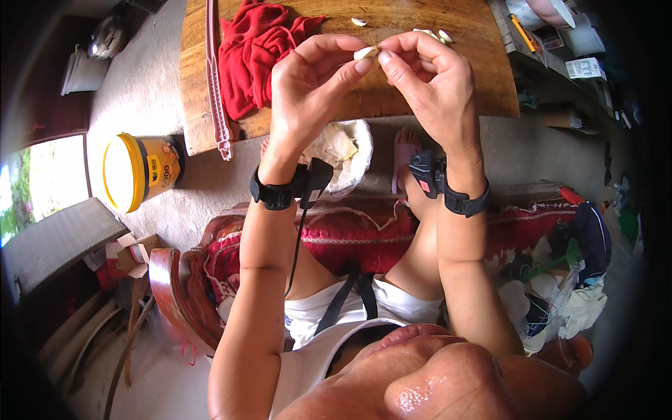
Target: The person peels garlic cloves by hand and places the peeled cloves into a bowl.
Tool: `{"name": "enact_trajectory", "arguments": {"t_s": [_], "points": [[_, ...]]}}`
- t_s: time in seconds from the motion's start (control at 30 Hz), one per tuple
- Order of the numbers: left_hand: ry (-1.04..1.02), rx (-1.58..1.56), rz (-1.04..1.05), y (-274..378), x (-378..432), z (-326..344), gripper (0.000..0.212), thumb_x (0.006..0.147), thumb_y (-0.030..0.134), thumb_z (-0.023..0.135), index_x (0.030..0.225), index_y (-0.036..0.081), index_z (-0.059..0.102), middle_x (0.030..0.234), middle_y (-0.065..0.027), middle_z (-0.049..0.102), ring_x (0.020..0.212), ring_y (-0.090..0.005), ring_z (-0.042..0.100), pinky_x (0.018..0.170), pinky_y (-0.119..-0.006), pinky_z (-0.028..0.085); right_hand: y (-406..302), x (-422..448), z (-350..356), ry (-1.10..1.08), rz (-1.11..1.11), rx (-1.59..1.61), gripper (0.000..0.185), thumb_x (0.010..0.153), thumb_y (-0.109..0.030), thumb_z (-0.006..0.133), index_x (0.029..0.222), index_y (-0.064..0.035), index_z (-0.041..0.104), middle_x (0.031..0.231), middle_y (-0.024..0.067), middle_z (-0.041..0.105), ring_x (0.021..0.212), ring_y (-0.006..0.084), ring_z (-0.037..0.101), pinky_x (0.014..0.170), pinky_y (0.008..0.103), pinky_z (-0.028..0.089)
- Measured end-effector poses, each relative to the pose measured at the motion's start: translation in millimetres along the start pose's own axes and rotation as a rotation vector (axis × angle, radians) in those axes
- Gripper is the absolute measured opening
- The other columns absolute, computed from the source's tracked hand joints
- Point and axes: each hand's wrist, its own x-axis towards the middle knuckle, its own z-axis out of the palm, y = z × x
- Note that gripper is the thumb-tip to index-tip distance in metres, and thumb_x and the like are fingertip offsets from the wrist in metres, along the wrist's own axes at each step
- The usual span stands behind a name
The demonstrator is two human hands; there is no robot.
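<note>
Between the fingertips of both hands is a garlic clove (365, 53), held above the wooden table (362, 102). My left hand (320, 79) pinches its left end between thumb and forefinger. At its right end, the thumb and forefinger of my right hand (428, 79) meet at the tip, where some brownish skin shows. A single pale clove (359, 22) lies on the tabletop beyond the hands. Several more cloves (445, 36) lie behind my right hand, which partly hides them. Under the hands, a lined waste basket (362, 152) holds papery scraps.
A crumpled red cloth (252, 63) and a long pink plastic strip (214, 79) lie on the table's left part. A yellow-rimmed bucket (144, 170) stands on the floor at left. Boxes and an orange-yellow cutter (523, 32) sit on a surface at upper right.
</note>
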Motion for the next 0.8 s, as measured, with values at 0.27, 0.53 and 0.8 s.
{"name": "enact_trajectory", "arguments": {"t_s": [0.27,0.53,0.8], "points": [[-0.013,0.209,0.065,-5.1,-1.1,1.3,0.023,0.086,0.004,0.073,0.107,-0.003,0.066,0.098,-0.0068,0.071,0.093,-0.0124,0.068,0.084,-0.025,0.055,-4.4,-1.5,-0.8,0.047,-0.023,-0.13,0.011,0.086,-0.01,0.069,0.092,-0.0016,0.067,0.077,0.0051,0.07,0.067,0.01,0.066,0.061,0.0239,0.052],[0.056,0.171,0.086,-6.1,-3.3,9.2,0.02,0.086,0.001,0.072,0.105,-0.004,0.066,0.096,-0.006,0.071,0.09,-0.0102,0.067,0.082,-0.023,0.054,0.1,-2.0,2.4,0.071,-0.023,-0.091,0.013,0.085,-0.01,0.07,0.093,-0.0009,0.065,0.078,0.0056,0.07,0.068,0.0118,0.068,0.062,0.0255,0.053],[0.03,-0.036,0.098,-4.9,-2.0,10.0,0.022,0.087,-0.002,0.069,0.108,-0.006,0.064,0.099,-0.0093,0.071,0.091,-0.0122,0.067,0.082,-0.024,0.055,2.6,-1.8,2.7,0.059,-0.023,-0.012,0.014,0.086,-0.01,0.069,0.095,0.0003,0.065,0.08,0.004,0.069,0.07,0.0096,0.066,0.064,0.024,0.053]]}}
